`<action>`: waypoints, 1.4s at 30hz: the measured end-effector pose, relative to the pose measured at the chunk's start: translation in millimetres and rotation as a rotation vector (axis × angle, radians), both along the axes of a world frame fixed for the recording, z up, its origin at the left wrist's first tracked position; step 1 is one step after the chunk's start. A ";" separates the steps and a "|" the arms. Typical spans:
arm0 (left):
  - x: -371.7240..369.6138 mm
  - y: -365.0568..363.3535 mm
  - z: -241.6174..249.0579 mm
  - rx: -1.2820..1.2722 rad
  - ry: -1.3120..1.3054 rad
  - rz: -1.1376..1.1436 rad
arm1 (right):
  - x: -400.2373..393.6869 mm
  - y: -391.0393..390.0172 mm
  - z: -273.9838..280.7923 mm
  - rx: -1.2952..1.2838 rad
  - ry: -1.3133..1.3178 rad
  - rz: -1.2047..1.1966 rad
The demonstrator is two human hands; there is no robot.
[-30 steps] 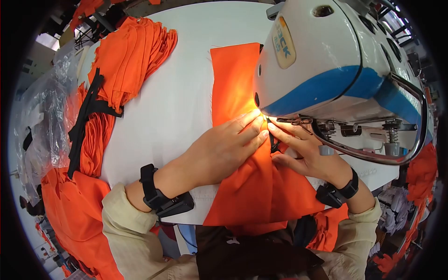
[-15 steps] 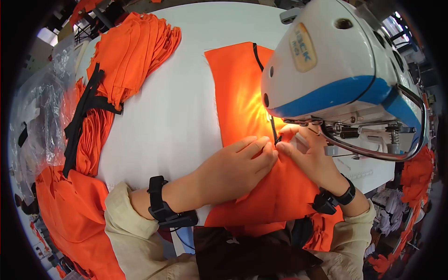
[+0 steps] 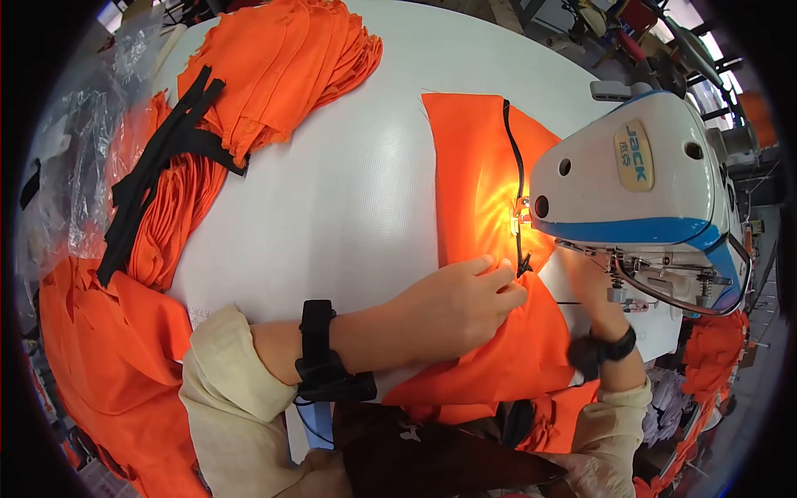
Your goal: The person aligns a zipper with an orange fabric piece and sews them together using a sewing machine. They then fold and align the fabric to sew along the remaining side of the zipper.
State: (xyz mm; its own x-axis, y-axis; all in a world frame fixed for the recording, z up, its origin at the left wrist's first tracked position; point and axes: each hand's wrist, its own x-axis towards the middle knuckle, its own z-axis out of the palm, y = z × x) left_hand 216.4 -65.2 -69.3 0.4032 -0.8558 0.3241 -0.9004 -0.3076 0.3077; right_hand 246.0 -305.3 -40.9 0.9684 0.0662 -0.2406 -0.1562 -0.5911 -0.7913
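Note:
An orange fabric piece (image 3: 469, 174) lies under the lit needle area of a sewing machine (image 3: 623, 187). A black zipper (image 3: 515, 153) runs lengthwise along it, passing beneath the presser foot (image 3: 520, 217). On the zipper, just in front of the foot, sits a dark slider (image 3: 524, 265). My left hand (image 3: 465, 307) rests on the fabric left of the slider, its fingers bent and closed on the cloth. Partly behind the machine head is my right hand (image 3: 591, 278), right of the fabric; its fingers are hidden and blurred.
Stacked orange pieces (image 3: 274, 75) lie at the far left of the white table (image 3: 357, 191). Black zipper strips (image 3: 158, 166) drape over more orange cloth, beside clear plastic wrap (image 3: 91, 158). A large orange cloth (image 3: 116, 349) hangs at the near left.
My right hand has left the zipper slider and moved right, behind the machine head. My left hand stays by the slider. The camera view has shifted, showing the presser foot more plainly.

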 end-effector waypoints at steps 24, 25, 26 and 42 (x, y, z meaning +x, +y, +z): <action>-1.4 0.7 -0.5 0.004 0.043 0.065 | -83.1 -17.8 31.2 0.007 0.057 0.148; -1.7 0.4 -1.9 -0.006 0.017 0.080 | -87.0 -25.4 35.8 0.131 0.364 0.260; -0.9 0.6 -1.9 -0.018 -0.014 0.094 | -90.5 -31.6 40.1 0.256 0.667 0.370; 1.2 3.4 -4.3 0.027 -0.063 0.057 | -48.5 -55.3 15.4 -1.081 -0.759 0.434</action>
